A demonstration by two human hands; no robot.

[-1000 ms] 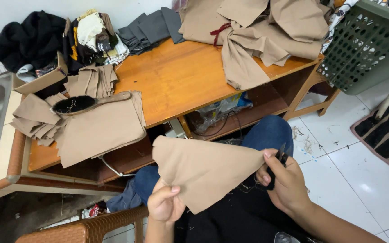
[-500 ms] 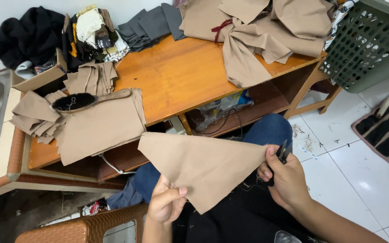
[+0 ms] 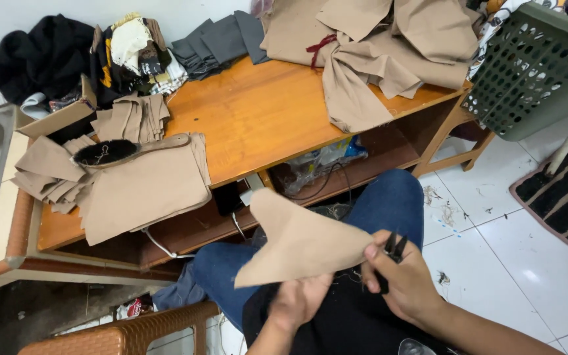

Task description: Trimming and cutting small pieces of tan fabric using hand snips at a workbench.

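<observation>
A tan piece of fabric [image 3: 297, 240] is held up over my lap, above my blue jeans [image 3: 389, 204]. My left hand [image 3: 297, 299] grips its lower edge from below, partly hidden behind the cloth. My right hand [image 3: 405, 279] sits at the fabric's right tip and holds small black thread snips [image 3: 392, 253], blades pointing up next to the cloth's corner.
A low wooden table [image 3: 264, 118] stands in front with tan fabric stacks [image 3: 146, 184], a black brush [image 3: 106, 152], dark clothes [image 3: 34, 56] and a heap of tan garments [image 3: 389, 46]. A green laundry basket [image 3: 534, 72] is at right, a brown wicker chair [image 3: 139, 332] at lower left, a striped mat [image 3: 563, 197] on white tiles.
The fabric has folded narrower and turned, its left end rising to a point. My left hand has shifted right under it. My right hand stays at the right tip with the snips.
</observation>
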